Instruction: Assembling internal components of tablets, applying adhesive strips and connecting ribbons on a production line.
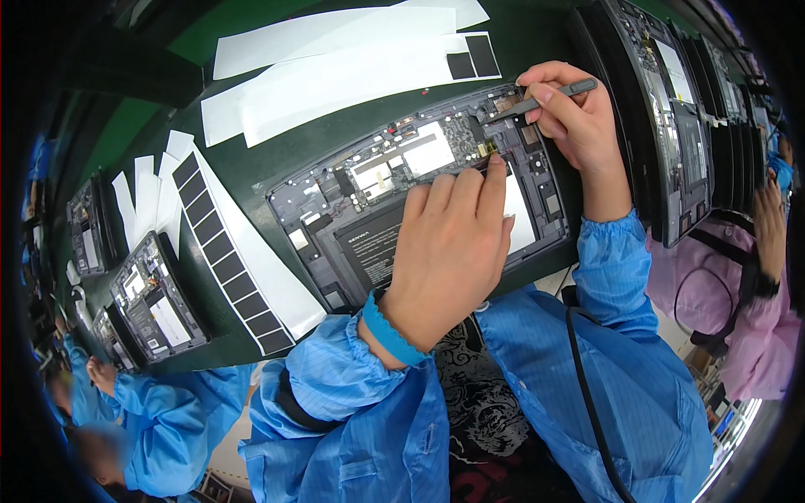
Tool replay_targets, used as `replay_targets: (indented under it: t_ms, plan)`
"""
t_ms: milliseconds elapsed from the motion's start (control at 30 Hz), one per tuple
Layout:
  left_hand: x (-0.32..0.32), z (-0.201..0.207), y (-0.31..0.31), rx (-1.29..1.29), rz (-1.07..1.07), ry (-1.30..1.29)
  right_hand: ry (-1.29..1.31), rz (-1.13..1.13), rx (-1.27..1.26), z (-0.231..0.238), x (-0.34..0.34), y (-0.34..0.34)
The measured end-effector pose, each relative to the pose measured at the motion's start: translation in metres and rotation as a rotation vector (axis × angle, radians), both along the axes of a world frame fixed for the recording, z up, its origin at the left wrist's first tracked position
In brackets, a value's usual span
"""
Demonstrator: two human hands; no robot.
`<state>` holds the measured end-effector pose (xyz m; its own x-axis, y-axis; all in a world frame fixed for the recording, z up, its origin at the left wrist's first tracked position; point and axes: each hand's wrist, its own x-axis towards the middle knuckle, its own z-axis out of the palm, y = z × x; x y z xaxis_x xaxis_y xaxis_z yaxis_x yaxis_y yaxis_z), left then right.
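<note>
An opened tablet [323, 243] lies in front of me, its circuit board, dark battery and silvery shields exposed. My left hand [453, 239], with a blue wrist strap [387, 335], is over the tablet's middle and covers part of the battery. Its index fingertip touches the board near a small yellowish piece; the other fingers are extended, holding nothing visible. At the tablet's far right corner, my right hand [579, 121] pinches dark tweezers [579, 87]. Their narrow end points left and down onto the board's upper right part. Whether the tips grip anything is too small to tell.
White sheets [335, 80] lie beyond the tablet, and a strip of black squares [222, 243] to its left. More opened tablets [155, 302] lie at far left. A rack of upright tablets [667, 126] stands close on the right. People in blue [168, 419] and pink [755, 352] are nearby.
</note>
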<state>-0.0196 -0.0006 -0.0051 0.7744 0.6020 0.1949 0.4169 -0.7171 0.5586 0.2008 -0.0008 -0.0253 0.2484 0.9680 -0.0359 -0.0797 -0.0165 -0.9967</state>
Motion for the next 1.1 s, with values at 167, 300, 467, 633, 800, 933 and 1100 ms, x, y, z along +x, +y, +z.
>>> replay_targets:
  t_ms: [167, 300, 467, 633, 800, 933, 1100]
  plan:
    - [0.000, -0.001, 0.000, 0.000, 0.003, 0.005, 0.012, 0.002, -0.014, 0.000, 0.002, -0.001]
    - [0.001, -0.001, 0.000, 0.009, 0.003, 0.003, -0.010, 0.010, 0.005, -0.003, 0.004, -0.002]
    - [0.000, -0.001, 0.000, 0.007, 0.002, 0.013, -0.092, 0.000, 0.023, 0.002, -0.001, -0.003]
    - [0.001, -0.002, 0.001, 0.008, 0.000, 0.002, -0.121, -0.028, 0.038, 0.004, -0.004, -0.006]
    - [0.000, 0.001, 0.001, 0.021, -0.001, 0.033, 0.036, -0.016, 0.125, 0.006, -0.003, -0.008]
    - [0.001, 0.002, 0.002, 0.042, -0.004, 0.045, 0.050, -0.021, 0.067, 0.004, -0.006, -0.008]
    - [0.001, 0.002, 0.002, 0.033, -0.004, 0.050, 0.026, -0.017, 0.028, 0.000, -0.006, -0.006]
